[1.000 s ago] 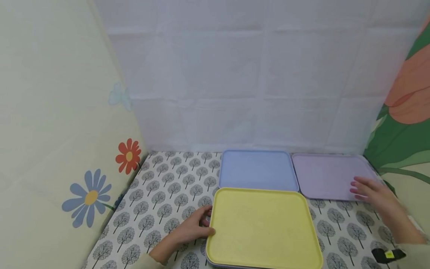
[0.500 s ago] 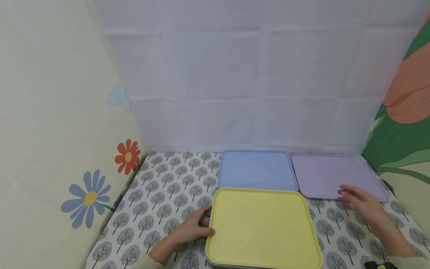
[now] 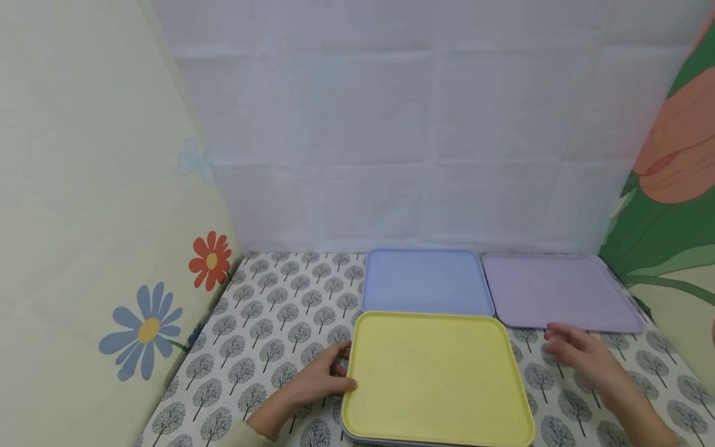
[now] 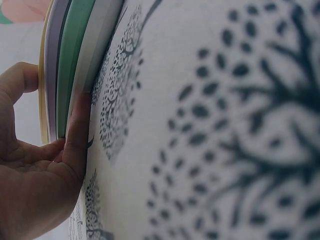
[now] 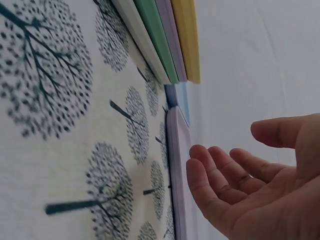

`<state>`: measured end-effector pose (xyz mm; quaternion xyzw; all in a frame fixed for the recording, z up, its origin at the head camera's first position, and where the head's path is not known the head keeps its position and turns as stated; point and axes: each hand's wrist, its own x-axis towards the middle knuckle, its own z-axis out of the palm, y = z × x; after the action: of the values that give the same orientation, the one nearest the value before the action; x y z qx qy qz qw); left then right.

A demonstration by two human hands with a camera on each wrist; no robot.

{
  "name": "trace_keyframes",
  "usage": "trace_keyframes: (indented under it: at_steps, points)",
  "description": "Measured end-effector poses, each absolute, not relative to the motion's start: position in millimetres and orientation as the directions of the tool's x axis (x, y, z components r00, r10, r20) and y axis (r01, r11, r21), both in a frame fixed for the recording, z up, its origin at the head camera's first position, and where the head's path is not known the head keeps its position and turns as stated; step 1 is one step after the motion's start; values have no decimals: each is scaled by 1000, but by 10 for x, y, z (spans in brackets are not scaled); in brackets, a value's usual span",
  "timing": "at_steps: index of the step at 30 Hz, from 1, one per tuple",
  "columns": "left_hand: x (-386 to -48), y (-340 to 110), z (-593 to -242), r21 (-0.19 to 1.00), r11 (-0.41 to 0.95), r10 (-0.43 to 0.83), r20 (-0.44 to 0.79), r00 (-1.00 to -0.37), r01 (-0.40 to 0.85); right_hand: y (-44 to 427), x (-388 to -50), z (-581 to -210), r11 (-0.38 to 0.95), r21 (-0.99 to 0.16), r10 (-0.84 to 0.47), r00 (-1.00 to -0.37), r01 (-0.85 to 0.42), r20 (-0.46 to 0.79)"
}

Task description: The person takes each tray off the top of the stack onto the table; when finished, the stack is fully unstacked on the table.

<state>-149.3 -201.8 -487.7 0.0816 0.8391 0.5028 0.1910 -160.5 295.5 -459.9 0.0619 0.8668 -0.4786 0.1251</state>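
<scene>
The stack (image 4: 75,55) lies on the cloth (image 3: 252,397), directly to the right of the left hand (image 3: 319,377). The left hand grips the stack at its left edge: the thumb bears on the rim of the top tray, and the fingers sit lower, against the side of the layers.

Layer order at the grip, top to bottom: yellow tray (image 3: 438,380), purple layer (image 5: 173,42), green layer (image 5: 157,42), white layer (image 5: 142,42). The edges run close together, and the yellow tray faces up.

The right hand (image 3: 586,357) is positioned across the stack from the grip, clear of the stack's right side. It holds nothing; the fingers are relaxed and lightly curved, with the thumb held apart from them.

Beyond the grip, ahead and to the right, the blue tray (image 3: 427,282) lies flat behind the stack; whether the two touch cannot be told. Farther right of the grip, just beside the blue tray, lies the lilac tray (image 3: 558,292); its near edge is close to the right fingertips.

The cloth carries a tree print and extends left of the grip to the left wall (image 3: 72,217), which bears a blue flower (image 3: 148,330) and a red flower (image 3: 211,261). A creased white backdrop (image 3: 391,143) stands beyond the trays. An orange flower (image 3: 678,143) marks the far right.
</scene>
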Motion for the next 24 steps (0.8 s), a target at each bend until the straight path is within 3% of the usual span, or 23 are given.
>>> trace_keyframes:
  at_steps: [24]
  points:
    - [-1510, -2027, -4889, 870, 489, 328, -251, -911, -64, 2539, -1386, -4751, 483, -827, -24, -939, 289, -342]
